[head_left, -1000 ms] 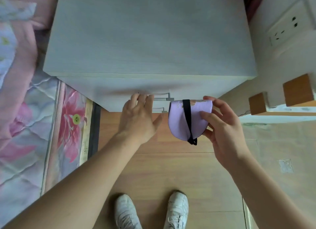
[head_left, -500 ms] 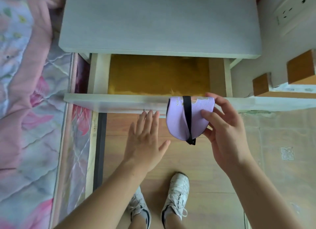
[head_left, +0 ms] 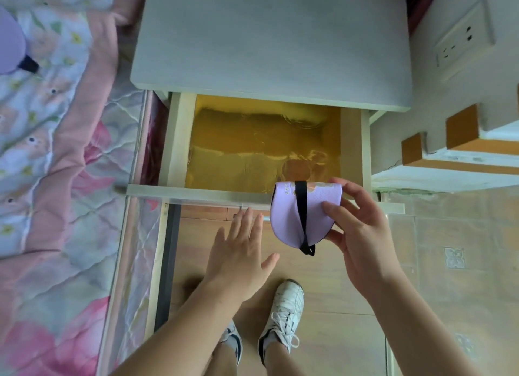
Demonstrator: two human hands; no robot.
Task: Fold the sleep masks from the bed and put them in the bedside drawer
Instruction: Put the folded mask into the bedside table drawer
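Observation:
My right hand (head_left: 362, 229) holds a folded lilac sleep mask (head_left: 289, 215) with a black strap, just above the front panel of the bedside drawer (head_left: 179, 139). The drawer stands pulled out and its gold-lined bottom is bare. My left hand (head_left: 241, 252) hovers flat with fingers spread, just in front of the drawer's metal handle, holding nothing. A second lilac sleep mask (head_left: 11, 44) lies on the bed at the far left edge, partly cut off.
The grey nightstand top (head_left: 269, 38) overhangs the drawer. The bed with a pink floral quilt (head_left: 56, 179) runs along the left. A wall socket (head_left: 463, 44) and wood-trimmed ledges (head_left: 460, 134) are on the right. My white shoes (head_left: 283, 314) stand on the wooden floor below.
The drawer went from closed to pulled out. My left hand let go of the handle and drew back, fingers spread. The right hand kept holding the folded mask.

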